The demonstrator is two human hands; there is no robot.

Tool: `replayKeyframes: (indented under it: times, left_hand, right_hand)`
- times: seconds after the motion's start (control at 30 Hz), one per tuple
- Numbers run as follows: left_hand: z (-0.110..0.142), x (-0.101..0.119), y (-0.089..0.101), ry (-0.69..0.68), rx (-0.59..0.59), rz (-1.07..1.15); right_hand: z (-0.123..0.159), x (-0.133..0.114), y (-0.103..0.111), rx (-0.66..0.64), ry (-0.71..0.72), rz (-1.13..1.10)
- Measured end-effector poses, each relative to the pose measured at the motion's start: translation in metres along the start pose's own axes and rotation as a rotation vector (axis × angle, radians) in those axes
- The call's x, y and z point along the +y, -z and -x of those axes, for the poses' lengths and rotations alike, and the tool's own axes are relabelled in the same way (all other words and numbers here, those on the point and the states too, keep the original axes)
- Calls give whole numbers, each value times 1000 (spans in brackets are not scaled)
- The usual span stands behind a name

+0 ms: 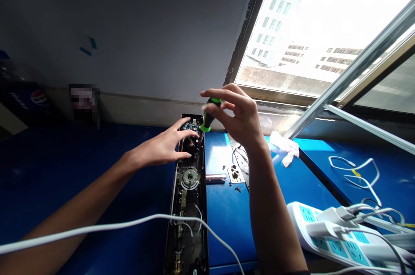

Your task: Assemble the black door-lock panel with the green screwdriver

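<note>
A long, narrow black housing (190,197), looking like an opened electronic door lock, lies lengthwise on the blue table. Inside show a circuit board (191,127) at its far end, a round metal part (189,177) and loose white wires. My left hand (162,147) reaches over from the left, fingers spread on the far part of the housing, holding nothing. In my right hand (238,113) a green and black screwdriver (206,123) is pinched, upright and slightly tilted. Its shaft points down at the housing's right edge near the circuit board; whether the tip meets a screw is too small to tell.
Right of the housing lie a cylindrical battery (215,178), a small metal plate (236,174) and several tiny screws (238,189). A white power strip (337,236) with plugs sits front right. One white cable (129,223) crosses the foreground. Behind are a wall and window.
</note>
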State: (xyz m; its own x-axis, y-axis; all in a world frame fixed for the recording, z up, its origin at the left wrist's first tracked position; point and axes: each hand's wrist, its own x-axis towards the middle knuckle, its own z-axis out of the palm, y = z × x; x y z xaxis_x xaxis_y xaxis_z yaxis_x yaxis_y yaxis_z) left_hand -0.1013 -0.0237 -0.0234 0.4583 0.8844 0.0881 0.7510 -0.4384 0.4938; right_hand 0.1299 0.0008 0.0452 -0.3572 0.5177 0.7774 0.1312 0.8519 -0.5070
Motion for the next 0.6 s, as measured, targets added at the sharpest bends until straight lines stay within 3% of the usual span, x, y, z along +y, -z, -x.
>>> replayKeyframes:
  times: [0.17,0.37,0.53,0.6]
  left_hand:
    - [-1,2,1,20,-10,-5]
    - [-1,0,1,14,-5,-16]
    - [-1,-1,-1,13,-5,-18]
    - [-1,-2,-2,22,-4,-21]
  right_hand:
    - [0,-4,1,-167,-55,-187]
    - [0,-5,1,-7,-9,18]
    - [1,-9,4,-174,-46,-155]
    - [1,-8,4,-184,-66,-177]
